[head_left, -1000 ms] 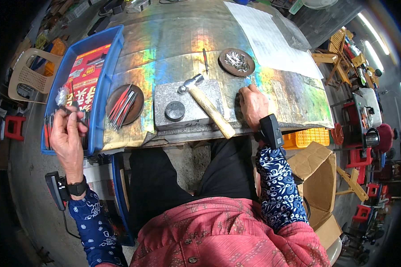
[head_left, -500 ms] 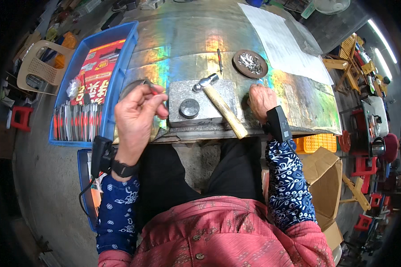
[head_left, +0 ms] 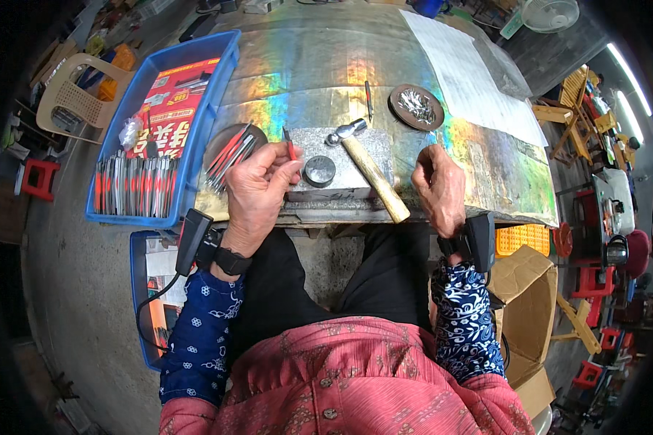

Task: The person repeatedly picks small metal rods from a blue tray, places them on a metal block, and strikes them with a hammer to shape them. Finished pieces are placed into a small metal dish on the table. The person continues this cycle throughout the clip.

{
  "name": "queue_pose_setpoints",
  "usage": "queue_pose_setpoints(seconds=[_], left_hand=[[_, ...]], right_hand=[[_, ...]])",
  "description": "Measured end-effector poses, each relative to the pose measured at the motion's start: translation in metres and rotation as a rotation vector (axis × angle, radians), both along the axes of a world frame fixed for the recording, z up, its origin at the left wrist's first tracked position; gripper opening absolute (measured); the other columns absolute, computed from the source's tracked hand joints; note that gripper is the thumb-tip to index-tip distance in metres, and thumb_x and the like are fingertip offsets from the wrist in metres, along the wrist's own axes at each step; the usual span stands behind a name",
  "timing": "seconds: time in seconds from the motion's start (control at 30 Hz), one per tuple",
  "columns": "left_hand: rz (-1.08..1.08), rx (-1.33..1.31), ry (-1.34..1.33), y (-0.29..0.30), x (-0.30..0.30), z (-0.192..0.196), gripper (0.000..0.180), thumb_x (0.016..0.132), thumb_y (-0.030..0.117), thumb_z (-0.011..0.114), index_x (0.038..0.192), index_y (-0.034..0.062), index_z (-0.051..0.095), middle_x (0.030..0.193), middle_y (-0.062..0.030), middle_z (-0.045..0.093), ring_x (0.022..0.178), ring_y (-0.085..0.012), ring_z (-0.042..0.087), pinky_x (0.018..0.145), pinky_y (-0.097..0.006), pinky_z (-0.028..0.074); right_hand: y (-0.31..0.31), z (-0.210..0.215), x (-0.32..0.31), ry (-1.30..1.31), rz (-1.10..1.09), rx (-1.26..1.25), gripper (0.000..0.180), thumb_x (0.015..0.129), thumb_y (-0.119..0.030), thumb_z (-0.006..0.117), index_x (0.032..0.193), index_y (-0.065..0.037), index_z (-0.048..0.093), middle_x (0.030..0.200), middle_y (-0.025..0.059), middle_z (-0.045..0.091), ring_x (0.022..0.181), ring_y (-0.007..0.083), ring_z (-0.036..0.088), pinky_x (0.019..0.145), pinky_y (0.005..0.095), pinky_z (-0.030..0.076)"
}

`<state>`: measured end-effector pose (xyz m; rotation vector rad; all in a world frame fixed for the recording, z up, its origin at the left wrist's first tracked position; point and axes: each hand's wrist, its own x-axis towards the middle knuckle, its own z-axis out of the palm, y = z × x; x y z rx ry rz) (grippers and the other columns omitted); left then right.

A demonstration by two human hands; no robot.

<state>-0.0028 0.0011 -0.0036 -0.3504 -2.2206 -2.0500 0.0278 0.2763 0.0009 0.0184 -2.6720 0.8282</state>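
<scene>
Red-and-black slim tool (head_left: 292, 148) sits pinched narrow in my left hand (head_left: 263, 183), its dark tip toward 12 o'clock, just beside the left edge of the grey block (head_left: 308, 141); whether it touches I can't tell. Taking the block as my clock, that hand is near 9 and my right hand (head_left: 440, 187) between 3 and 4, its fingers curled in; I can't tell whether they hold anything. On the block, a black round puck (head_left: 319, 172) sits toward 8, and the hammer (head_left: 374, 177) has its head near 12 and its handle toward 5. The brown dish (head_left: 395, 114) of silvery pieces (head_left: 418, 106) lies at 2. I'd judge this step to be presenting the tool at the block; the next move calls for a firm pinch and a careful approach toward 3, clear of the puck.
</scene>
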Motion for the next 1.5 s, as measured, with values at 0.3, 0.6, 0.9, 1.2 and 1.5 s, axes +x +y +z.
queue_pose_setpoints(seconds=[0.3,0.6,0.9,1.2,1.5], left_hand=[[0.085,-0.109,0.11,0.004,0.009,-0.005,0.013,0.086,0.002,0.069,0.098,-0.0028,0.069,0.084,-0.0069,0.072,0.073,-0.0081,0.066,0.064,-0.022,0.051],[-0.166,0.493,-0.297,0.004,0.033,0.009,0.017,0.094,0.006,0.061,0.108,-0.0047,0.06,0.094,-0.0153,0.069,0.075,-0.0158,0.068,0.064,-0.026,0.059],[-0.251,0.744,-0.457,0.008,0.049,0.01,0.02,0.094,0.011,0.062,0.11,-0.0017,0.059,0.096,-0.0153,0.068,0.078,-0.0186,0.069,0.064,-0.028,0.06],[-0.266,0.766,-0.46,0.007,0.05,0.008,0.02,0.097,0.009,0.058,0.114,-0.0019,0.056,0.098,-0.017,0.068,0.081,-0.0214,0.07,0.064,-0.031,0.061],[-0.221,0.752,-0.381,0.014,0.054,0.007,0.02,0.096,0.008,0.058,0.113,-0.003,0.057,0.099,-0.0175,0.068,0.082,-0.0206,0.07,0.066,-0.031,0.061]], right_hand=[[-0.042,0.026,0.031,-0.038,0.102,-0.379,0.009,0.083,0.0,0.061,0.092,0.0,0.061,0.079,0.0153,0.06,0.068,0.0246,0.06,0.064,0.0337,0.048],[-0.079,0.035,0.052,-0.092,0.329,-0.605,0.006,0.089,0.001,0.058,0.094,0.003,0.062,0.083,0.0004,0.056,0.071,0.0052,0.052,0.065,0.0202,0.044],[-0.101,0.032,0.06,-0.098,0.338,-0.738,0.01,0.089,0.004,0.056,0.098,0.003,0.06,0.087,0.0001,0.056,0.075,0.0051,0.053,0.068,0.02,0.045],[-0.105,0.029,0.059,-0.053,0.341,-0.786,0.017,0.084,0.009,0.056,0.099,0.0,0.056,0.083,0.0022,0.056,0.072,0.0065,0.053,0.066,0.0217,0.046],[-0.11,0.027,0.061,-0.015,0.226,-0.739,0.014,0.084,0.008,0.061,0.095,0.0,0.059,0.079,0.0041,0.058,0.067,0.0074,0.053,0.061,0.0227,0.046]])
